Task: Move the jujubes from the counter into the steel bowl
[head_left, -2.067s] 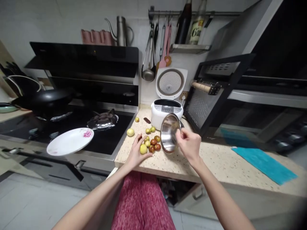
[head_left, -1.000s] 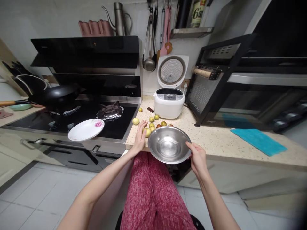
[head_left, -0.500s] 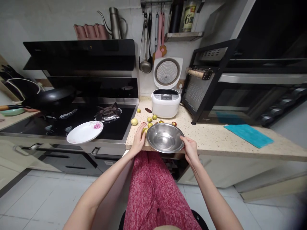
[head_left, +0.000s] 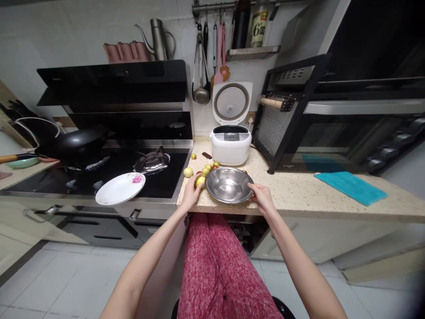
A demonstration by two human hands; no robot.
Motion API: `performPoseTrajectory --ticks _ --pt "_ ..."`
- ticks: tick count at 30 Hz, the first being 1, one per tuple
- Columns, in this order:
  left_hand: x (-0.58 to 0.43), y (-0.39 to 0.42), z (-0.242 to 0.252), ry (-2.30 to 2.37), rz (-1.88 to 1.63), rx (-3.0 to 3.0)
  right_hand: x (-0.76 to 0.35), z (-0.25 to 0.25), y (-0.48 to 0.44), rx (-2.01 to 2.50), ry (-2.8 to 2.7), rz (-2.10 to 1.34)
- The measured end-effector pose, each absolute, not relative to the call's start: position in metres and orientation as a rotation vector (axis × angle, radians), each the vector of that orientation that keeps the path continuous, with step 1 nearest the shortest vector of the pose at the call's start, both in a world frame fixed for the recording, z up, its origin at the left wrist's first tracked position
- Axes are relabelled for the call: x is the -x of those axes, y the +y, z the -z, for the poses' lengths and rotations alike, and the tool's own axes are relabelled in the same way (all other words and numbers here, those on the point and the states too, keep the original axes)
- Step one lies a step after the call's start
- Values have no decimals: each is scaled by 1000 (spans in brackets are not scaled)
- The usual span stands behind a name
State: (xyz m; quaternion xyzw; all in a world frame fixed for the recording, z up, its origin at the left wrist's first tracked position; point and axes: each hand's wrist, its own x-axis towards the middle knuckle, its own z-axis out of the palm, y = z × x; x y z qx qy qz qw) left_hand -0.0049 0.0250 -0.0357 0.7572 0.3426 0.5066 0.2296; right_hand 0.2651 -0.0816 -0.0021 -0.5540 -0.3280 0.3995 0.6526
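In the centre of the frame, a wide, round, shiny stainless-steel bowl (head_left: 229,184) is at the front edge of the speckled cream stone worktop (head_left: 295,195), its open side facing up; whether its base rests on the surface is hidden. The right hand (head_left: 263,196) pinches the bowl's rim at its right side, thumb on top. The left hand (head_left: 190,195) curves about a round yellow-green fruit (head_left: 199,181) just left of the bowl, thumb and fingers around it; I cannot tell how firmly they press. Behind the bowl's left rim, small round green and reddish-brown fruits (head_left: 207,168) lie clustered, with a pale yellow round fruit (head_left: 188,172) apart to their left. Above them in the frame, a white plastic rice cooker (head_left: 231,149) stands with its lid raised. At centre left, a white oval-looking plate with a pink flower (head_left: 116,190) lies at the front of the black glass hob (head_left: 166,181). A flat teal cloth (head_left: 352,187) lies at the right.
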Motion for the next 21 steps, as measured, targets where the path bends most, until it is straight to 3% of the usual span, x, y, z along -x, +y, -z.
performPoseTrajectory --ticks 8,10,15,18,21 --pt "-3 19 28 934 -1411 -2073 -289 -5 -95 1426 -1029 -1085" --pt "-6 19 24 924 -1414 -2078 -301 -14 -93 1582 -1188 -894" --pt "-18 29 9 908 -1452 -2090 -326 -39 -62 1736 -1443 44" --pt "-24 31 2 910 -1473 -2083 -334 -47 -27 1631 -1572 211" --pt "-23 28 -2 876 -1471 -2111 -339 -46 6 1444 -1877 164"
